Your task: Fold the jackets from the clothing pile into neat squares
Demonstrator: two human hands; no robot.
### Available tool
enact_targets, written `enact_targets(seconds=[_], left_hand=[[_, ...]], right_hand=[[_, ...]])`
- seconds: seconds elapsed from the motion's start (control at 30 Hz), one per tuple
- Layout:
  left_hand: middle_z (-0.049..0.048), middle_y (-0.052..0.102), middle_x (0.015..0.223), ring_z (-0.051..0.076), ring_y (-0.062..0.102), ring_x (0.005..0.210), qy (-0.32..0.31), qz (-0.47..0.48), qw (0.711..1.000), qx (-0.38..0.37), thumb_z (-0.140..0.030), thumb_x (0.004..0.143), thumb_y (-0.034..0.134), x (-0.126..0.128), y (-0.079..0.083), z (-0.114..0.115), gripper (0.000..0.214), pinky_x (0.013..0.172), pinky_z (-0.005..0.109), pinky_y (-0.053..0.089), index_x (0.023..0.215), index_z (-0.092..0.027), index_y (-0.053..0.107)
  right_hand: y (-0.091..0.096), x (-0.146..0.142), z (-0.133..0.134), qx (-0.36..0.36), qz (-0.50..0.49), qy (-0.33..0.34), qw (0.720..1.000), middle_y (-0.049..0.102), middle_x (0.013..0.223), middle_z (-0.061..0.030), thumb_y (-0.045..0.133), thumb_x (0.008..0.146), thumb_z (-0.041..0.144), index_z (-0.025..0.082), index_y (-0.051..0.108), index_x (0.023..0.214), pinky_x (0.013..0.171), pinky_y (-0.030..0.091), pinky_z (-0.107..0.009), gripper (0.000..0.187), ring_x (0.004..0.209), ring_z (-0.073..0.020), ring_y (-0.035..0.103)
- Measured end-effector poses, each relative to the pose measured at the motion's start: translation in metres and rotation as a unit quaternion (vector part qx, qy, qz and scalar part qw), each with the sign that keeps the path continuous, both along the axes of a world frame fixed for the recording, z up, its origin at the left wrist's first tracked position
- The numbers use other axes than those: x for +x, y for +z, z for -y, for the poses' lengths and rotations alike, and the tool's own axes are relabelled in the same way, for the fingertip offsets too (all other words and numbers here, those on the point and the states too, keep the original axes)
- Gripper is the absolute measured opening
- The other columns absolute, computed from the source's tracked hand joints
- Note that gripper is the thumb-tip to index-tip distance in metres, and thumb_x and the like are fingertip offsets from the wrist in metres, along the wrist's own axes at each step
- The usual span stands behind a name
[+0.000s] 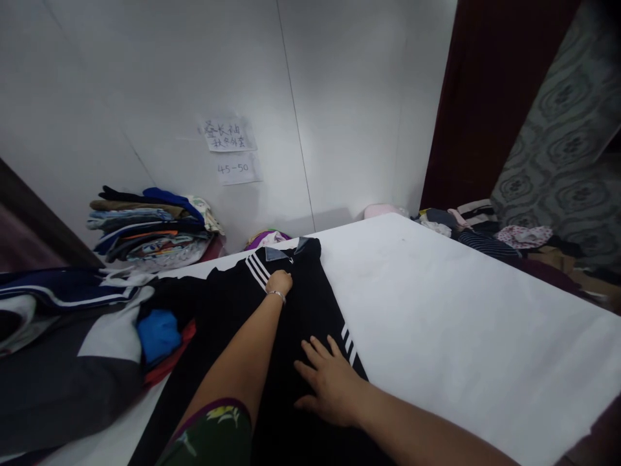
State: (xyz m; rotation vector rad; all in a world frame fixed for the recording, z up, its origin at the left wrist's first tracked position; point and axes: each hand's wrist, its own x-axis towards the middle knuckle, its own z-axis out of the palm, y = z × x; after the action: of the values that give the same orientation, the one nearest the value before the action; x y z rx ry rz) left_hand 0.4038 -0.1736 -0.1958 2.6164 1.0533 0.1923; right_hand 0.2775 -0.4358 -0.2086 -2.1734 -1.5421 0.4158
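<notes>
A black long-sleeved top (295,310) with white stripes and a grey-blue collar lies spread on the white table, its collar toward the wall. My left hand (279,282), with a bracelet at the wrist, is closed on the chest of the top just below the collar; its fingertips are hidden from me. Farther down and to the right, my right hand (330,382) rests on the fabric with its fingers spread, beside the white stripes near the right edge. The lower part of the top runs out of view below my arms.
A stack of folded clothes (155,226) stands by the wall at the left. Loose grey and navy garments (72,362) lie heaped nearer me. Handwritten paper signs (230,134) hang on the wall. Past the right edge of the white table (436,310) is a clothes pile (485,226).
</notes>
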Motion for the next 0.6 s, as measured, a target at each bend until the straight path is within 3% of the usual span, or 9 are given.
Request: enact_targets(seconds=[0.2,0.43,0.6], left_hand=[[0.0125,0.06,0.128,0.029,0.054,0.119,-0.037,0.049,0.997,0.035,-0.041,0.09,0.041,0.024,0.014,0.016,0.041,0.092,0.04,0.043,0.121,-0.023,0.061],[0.0164,0.059,0.128,0.032,0.054,0.119,-0.046,0.053,0.997,0.023,-0.052,0.09,0.037,0.066,0.018,0.022,0.053,0.094,0.044,0.042,0.123,-0.016,0.057],[0.0132,0.064,0.123,0.028,0.057,0.116,-0.046,0.046,0.998,0.015,-0.045,0.089,0.042,0.084,0.012,0.013,0.04,0.091,0.038,0.043,0.112,-0.02,0.064]], right_hand=[[0.001,-0.006,0.001,0.007,0.014,-0.002,1.0,0.018,0.156,-0.0163,0.045,0.091,0.056,0.019,0.037,0.145,0.115,0.005,-0.06,0.066,0.145,-0.0331,0.008],[-0.002,-0.011,-0.004,-0.013,0.028,-0.015,0.999,0.021,0.155,-0.0148,0.049,0.088,0.059,0.022,0.041,0.143,0.114,0.01,-0.063,0.067,0.144,-0.0342,0.013],[-0.019,-0.008,-0.01,-0.005,0.044,-0.007,0.999,0.024,0.154,-0.0154,0.055,0.085,0.058,0.022,0.044,0.141,0.112,0.013,-0.065,0.067,0.143,-0.037,0.017]])
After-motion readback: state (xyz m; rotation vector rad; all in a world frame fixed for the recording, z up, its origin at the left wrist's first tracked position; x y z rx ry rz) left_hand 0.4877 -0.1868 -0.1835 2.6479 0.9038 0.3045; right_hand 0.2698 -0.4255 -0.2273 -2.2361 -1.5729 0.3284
